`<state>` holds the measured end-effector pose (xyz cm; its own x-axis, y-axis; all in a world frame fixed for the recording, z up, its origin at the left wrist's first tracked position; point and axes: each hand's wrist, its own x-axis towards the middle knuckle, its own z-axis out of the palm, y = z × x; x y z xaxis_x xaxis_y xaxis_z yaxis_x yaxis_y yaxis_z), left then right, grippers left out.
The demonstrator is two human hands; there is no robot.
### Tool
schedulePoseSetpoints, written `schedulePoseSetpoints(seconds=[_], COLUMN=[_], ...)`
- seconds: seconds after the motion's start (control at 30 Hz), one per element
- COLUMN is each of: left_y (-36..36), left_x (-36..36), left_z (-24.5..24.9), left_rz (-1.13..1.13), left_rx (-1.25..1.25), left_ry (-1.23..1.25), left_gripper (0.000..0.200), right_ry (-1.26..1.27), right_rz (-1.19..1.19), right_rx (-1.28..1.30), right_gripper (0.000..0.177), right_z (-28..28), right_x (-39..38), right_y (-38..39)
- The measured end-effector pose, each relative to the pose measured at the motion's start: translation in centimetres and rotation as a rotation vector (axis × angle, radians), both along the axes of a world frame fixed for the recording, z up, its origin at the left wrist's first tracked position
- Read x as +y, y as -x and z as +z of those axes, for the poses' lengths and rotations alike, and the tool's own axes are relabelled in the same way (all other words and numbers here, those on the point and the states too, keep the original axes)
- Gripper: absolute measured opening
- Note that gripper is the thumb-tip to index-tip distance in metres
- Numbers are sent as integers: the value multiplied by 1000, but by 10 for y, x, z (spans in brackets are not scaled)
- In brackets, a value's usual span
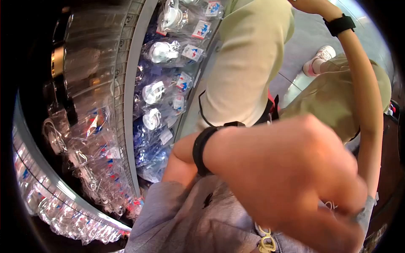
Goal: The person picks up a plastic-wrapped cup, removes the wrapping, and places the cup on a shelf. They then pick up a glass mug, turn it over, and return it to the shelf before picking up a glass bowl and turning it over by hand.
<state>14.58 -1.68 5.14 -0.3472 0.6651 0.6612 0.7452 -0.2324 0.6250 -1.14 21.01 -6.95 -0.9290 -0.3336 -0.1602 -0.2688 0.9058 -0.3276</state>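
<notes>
My left hand (291,177) fills the middle of the view, large and blurred, with a black band on its wrist. Its fingers curl down onto the grey garment (190,223) at the bottom right and pinch a fold of it. A pale yellow clasp (266,241) and a white cord (330,205) lie on that cloth beside the fingers. My right arm runs up the right side, with a black wristband (339,25) on it. My right hand (307,5) is cut off by the top edge, and its fingers are hidden.
A person in a pale green shirt (253,63), khaki trousers and a white shoe (319,59) stands close ahead. At the left, wire racks (130,105) hold several clear plastic bags of packaged items (162,52). A curved shelf edge (63,189) runs below them.
</notes>
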Motion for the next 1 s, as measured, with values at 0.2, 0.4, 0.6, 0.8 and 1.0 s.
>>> schedulePoseSetpoints(seconds=[0.2,0.4,0.6,0.8,1.0], left_y=[-38,-49,-45,-40,-40], left_x=[-7,-13,-24,-39,-42], left_z=[20,19,22,20,14], left_rz=[-253,-335,-354,-289,-214], left_rx=[-121,-175,-203,-215,-158], left_ry=[-19,-9,29,128,223], left_gripper=[24,23,21,20,19], right_ry=[-63,-64,-67,48,36], right_rz=[11,34,19,104,72], right_rx=[-21,-20,-41,-43,-107], right_gripper=[25,24,25,31,34], right_z=[9,-1,6,-4,11], right_x=[-4,-1,-5,-1,-9], right_y=[-4,3,-1,4,0])
